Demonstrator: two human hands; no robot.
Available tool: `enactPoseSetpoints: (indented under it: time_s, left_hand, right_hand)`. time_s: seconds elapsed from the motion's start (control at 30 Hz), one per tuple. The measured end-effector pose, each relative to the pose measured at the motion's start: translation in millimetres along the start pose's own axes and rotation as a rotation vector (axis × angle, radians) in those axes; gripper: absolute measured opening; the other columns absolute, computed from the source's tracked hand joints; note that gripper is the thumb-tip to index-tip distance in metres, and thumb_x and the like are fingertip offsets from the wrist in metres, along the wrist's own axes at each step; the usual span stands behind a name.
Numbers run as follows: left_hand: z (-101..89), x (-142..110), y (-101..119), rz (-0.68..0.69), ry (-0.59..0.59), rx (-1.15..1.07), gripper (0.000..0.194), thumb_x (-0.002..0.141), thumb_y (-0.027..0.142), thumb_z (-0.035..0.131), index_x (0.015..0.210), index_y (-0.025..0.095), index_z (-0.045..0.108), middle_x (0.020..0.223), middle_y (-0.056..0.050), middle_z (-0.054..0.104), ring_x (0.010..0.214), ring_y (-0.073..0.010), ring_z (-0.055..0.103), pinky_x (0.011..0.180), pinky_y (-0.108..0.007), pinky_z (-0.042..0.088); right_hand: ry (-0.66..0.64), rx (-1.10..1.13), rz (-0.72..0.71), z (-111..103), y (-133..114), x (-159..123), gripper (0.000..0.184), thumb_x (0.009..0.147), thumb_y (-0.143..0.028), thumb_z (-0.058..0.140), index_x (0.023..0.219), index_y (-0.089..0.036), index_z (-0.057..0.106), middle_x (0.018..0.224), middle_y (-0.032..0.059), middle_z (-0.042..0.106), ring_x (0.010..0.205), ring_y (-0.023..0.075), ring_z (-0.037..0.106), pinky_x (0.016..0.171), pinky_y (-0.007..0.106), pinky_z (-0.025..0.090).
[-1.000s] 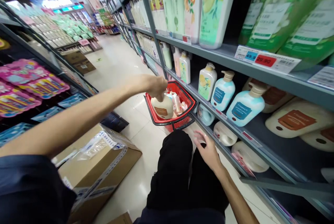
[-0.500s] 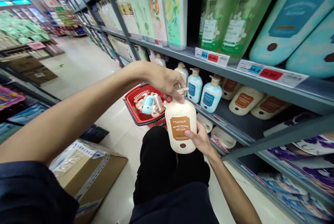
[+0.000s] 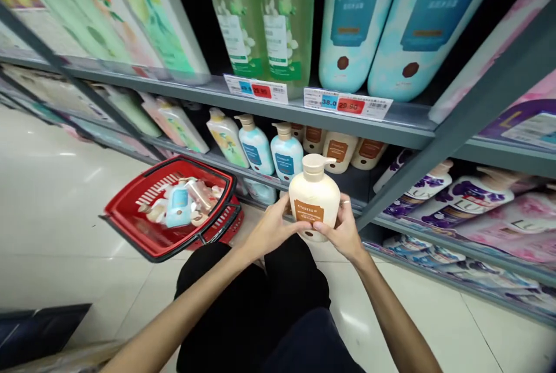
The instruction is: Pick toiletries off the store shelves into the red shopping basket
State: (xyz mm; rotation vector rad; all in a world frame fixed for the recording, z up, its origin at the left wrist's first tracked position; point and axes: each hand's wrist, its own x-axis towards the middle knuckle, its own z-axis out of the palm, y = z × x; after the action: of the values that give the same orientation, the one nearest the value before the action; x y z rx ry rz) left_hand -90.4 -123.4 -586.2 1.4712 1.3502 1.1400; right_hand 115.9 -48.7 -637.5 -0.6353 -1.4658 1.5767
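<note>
Between both hands I hold a cream pump bottle with an orange-brown label, upright above my knees. My left hand grips its left side, thumb across the front. On the other side my right hand wraps around the body, its thumb meeting the left one low on the label. The pump spout points right and nothing touches it. Just beyond the bottle, light-blue pump bottles and cream ones with brown labels stand on the lower shelf.
A red shopping basket with black handles stands on the floor at left, holding several bottles. Grey shelving crosses the view, with green bottles and large blue bottles above. Purple-and-white bottles lie at right. A dark flat object is at lower left.
My left hand has come down from the pump top to the bottle's left side. The view has turned right toward the shelf, and the bottle's spout now shows uncovered.
</note>
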Motion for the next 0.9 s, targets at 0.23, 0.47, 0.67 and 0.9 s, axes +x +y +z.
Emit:
enactPoseSetpoints:
  time_s: [0.23,0.47,0.67,0.9]
  left_hand:
    - [31.3,78,-11,0.165,0.086,-0.04,0.065,0.082,0.035,0.093,0.137,0.018,0.062,0.137,-0.014,0.078,0.125,-0.0329,0.076,0.112,-0.046,0.061]
    - [59.4,129,-29,0.267,0.097,-0.063,0.065,0.082,0.032,0.091,0.138,0.016,0.062,0.142,-0.015,0.074,0.132,-0.0316,0.072,0.116,-0.04,0.057]
    - [80.1,154,-53,0.165,0.066,-0.042,0.069,0.085,0.029,0.088,0.147,0.019,0.061,0.144,-0.015,0.074,0.135,-0.0316,0.071,0.118,-0.041,0.056]
    - [97.5,174,-50,0.126,0.044,0.03,0.076,0.078,0.027,0.095,0.148,0.023,0.064,0.14,-0.013,0.077,0.136,-0.0346,0.071,0.121,-0.045,0.054]
  right_hand:
    - [0.172,-0.486,-0.332,-52,-9,30,0.067,0.091,-0.047,0.085,0.148,-0.027,0.056,0.148,0.0124,0.061,0.143,0.0302,0.06,0.125,0.049,0.049]
    - [0.47,-0.611,-0.343,-53,4,36,0.073,0.104,-0.05,0.066,0.168,-0.024,0.041,0.168,0.0157,0.05,0.157,0.0308,0.047,0.134,0.053,0.036]
    - [0.639,-0.724,-0.183,-36,20,39,0.087,0.108,-0.058,0.046,0.177,-0.016,0.013,0.182,0.0176,0.024,0.171,0.0295,0.023,0.14,0.055,0.022]
    - [0.641,-0.844,-0.11,-26,31,31,0.091,0.111,-0.059,0.034,0.177,-0.013,-0.009,0.186,0.0173,-0.004,0.174,0.028,-0.005,0.141,0.057,0.01]
